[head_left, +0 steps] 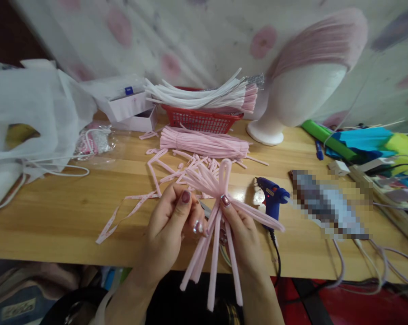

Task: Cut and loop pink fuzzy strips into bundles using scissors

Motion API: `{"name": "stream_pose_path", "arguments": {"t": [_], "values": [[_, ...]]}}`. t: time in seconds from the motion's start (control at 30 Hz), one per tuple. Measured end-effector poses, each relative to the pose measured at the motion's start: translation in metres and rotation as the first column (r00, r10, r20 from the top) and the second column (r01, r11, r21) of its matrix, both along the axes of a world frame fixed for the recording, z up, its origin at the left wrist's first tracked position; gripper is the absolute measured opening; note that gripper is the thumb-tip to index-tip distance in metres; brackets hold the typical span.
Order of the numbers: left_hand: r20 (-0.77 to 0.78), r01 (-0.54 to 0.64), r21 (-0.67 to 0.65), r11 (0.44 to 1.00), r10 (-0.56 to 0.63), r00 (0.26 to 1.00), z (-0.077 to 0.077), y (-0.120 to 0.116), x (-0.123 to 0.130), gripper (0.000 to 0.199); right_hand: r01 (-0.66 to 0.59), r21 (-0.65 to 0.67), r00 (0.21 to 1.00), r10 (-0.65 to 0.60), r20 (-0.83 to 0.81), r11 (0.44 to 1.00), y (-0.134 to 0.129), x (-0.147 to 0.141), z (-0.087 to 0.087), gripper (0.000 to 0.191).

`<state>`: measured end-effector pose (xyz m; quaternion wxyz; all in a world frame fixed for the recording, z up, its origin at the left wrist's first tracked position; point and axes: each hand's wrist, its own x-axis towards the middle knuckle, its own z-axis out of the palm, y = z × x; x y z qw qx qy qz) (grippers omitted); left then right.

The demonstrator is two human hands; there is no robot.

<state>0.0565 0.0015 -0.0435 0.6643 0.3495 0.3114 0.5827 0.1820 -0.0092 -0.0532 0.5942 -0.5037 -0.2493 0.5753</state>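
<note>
Pinching a bunch of pink fuzzy stems (220, 189) at its gathered waist, the right hand (245, 234) is holding it above the counter (78, 221), its fingers closed with no gap showing and the thumb pressing on the near side. Taking that pinch as the clock's centre, folded loops are standing up at twelve o'clock, fanning out at ten and reaching out at four, while the straight ends are pointing between five and seven, below the thumb. The left hand (170, 228) is hovering at eight o'clock, its fingers curled and its thumb near the bent forefinger; its fingertips are sitting just beside the stems, and whether they are touching them or gripping anything, I cannot tell.

Farther off, a blue glue gun (272, 201) is lying at three o'clock, close to the outstretched loop. Loose pink strips (154, 167) are lying scattered around ten o'clock. Just short of twelve, a thick pink bundle (204, 143) is resting before a red basket (200, 119), and a white foam head (292, 99) is standing at one.
</note>
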Motion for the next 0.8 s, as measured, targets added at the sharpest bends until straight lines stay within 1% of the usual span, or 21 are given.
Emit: {"name": "stream_pose_path", "arguments": {"t": [0.03, 0.1, 0.17, 0.23, 0.27, 0.33, 0.43, 0.5, 0.53, 0.6, 0.63, 0.67, 0.7, 0.77, 0.8], "values": [[-0.032, -0.023, 0.002, 1.0, 0.023, 0.999, 0.002, 0.002, 0.0, 0.03, -0.002, -0.008, 1.0, 0.002, -0.002, 1.0, 0.0, 0.0, 0.0, 0.037], [-0.181, -0.09, 0.032, 0.995, 0.095, 0.979, 0.005, 0.004, -0.001, 0.027, -0.003, -0.011, 1.0, 0.003, 0.0, 1.0, -0.001, 0.002, 0.001, 0.036], [-0.376, -0.12, 0.097, 0.988, 0.148, 0.915, 0.005, 0.005, -0.005, 0.021, 0.008, -0.002, 1.0, -0.008, 0.004, 1.0, -0.002, 0.002, 0.001, 0.036], [-0.506, -0.099, 0.115, 0.988, 0.144, 0.851, 0.002, 0.005, -0.012, 0.018, 0.029, -0.006, 1.0, -0.029, -0.004, 1.0, 0.0, 0.002, 0.001, 0.034], [-0.537, -0.089, 0.1, 0.991, 0.13, 0.833, -0.001, 0.004, -0.017, 0.019, 0.049, -0.012, 0.999, -0.049, -0.016, 0.999, 0.001, 0.001, 0.001, 0.034], [-0.55, -0.107, 0.045, 0.993, 0.114, 0.828, -0.009, 0.0, -0.03, 0.029, 0.093, -0.029, 0.994, -0.094, -0.055, 0.995, 0.004, 0.001, 0.0, 0.037], [-0.507, -0.129, -0.051, 0.99, 0.086, 0.858, -0.019, -0.007, -0.053, 0.045, 0.121, -0.046, 0.984, -0.126, -0.126, 0.992, 0.009, 0.001, -0.002, 0.045], [-0.485, -0.051, -0.098, 0.994, -0.003, 0.874, -0.021, -0.013, -0.065, 0.054, 0.116, -0.042, 0.982, -0.121, -0.146, 0.992, 0.011, 0.001, -0.003, 0.047], [-0.479, 0.023, -0.12, 0.993, -0.078, 0.874, -0.021, -0.017, -0.067, 0.061, 0.115, -0.035, 0.982, -0.119, -0.147, 0.993, 0.011, 0.0, -0.003, 0.047], [-0.454, 0.194, -0.159, 0.968, -0.246, 0.857, -0.018, -0.023, -0.063, 0.074, 0.118, -0.009, 0.983, -0.118, -0.143, 0.993, 0.011, -0.002, -0.003, 0.045], [-0.438, 0.264, -0.175, 0.949, -0.315, 0.842, -0.017, -0.026, -0.057, 0.076, 0.115, 0.005, 0.984, -0.113, -0.14, 0.993, 0.011, -0.004, -0.004, 0.044], [-0.428, 0.312, -0.18, 0.933, -0.36, 0.829, -0.015, -0.028, -0.049, 0.071, 0.111, 0.02, 0.985, -0.107, -0.137, 0.994, 0.011, -0.006, -0.004, 0.043], [-0.436, 0.342, -0.179, 0.922, -0.387, 0.813, -0.013, -0.03, -0.04, 0.061, 0.106, 0.036, 0.986, -0.1, -0.131, 0.994, 0.011, -0.008, -0.004, 0.041], [-0.473, 0.326, -0.143, 0.935, -0.354, 0.807, -0.012, -0.033, -0.023, 0.038, 0.094, 0.065, 0.99, -0.087, -0.11, 0.993, 0.011, -0.01, -0.004, 0.038], [-0.461, 0.334, -0.119, 0.935, -0.35, 0.816, -0.012, -0.034, -0.018, 0.036, 0.088, 0.079, 0.993, -0.08, -0.09, 0.993, 0.012, -0.011, -0.004, 0.037]]}}
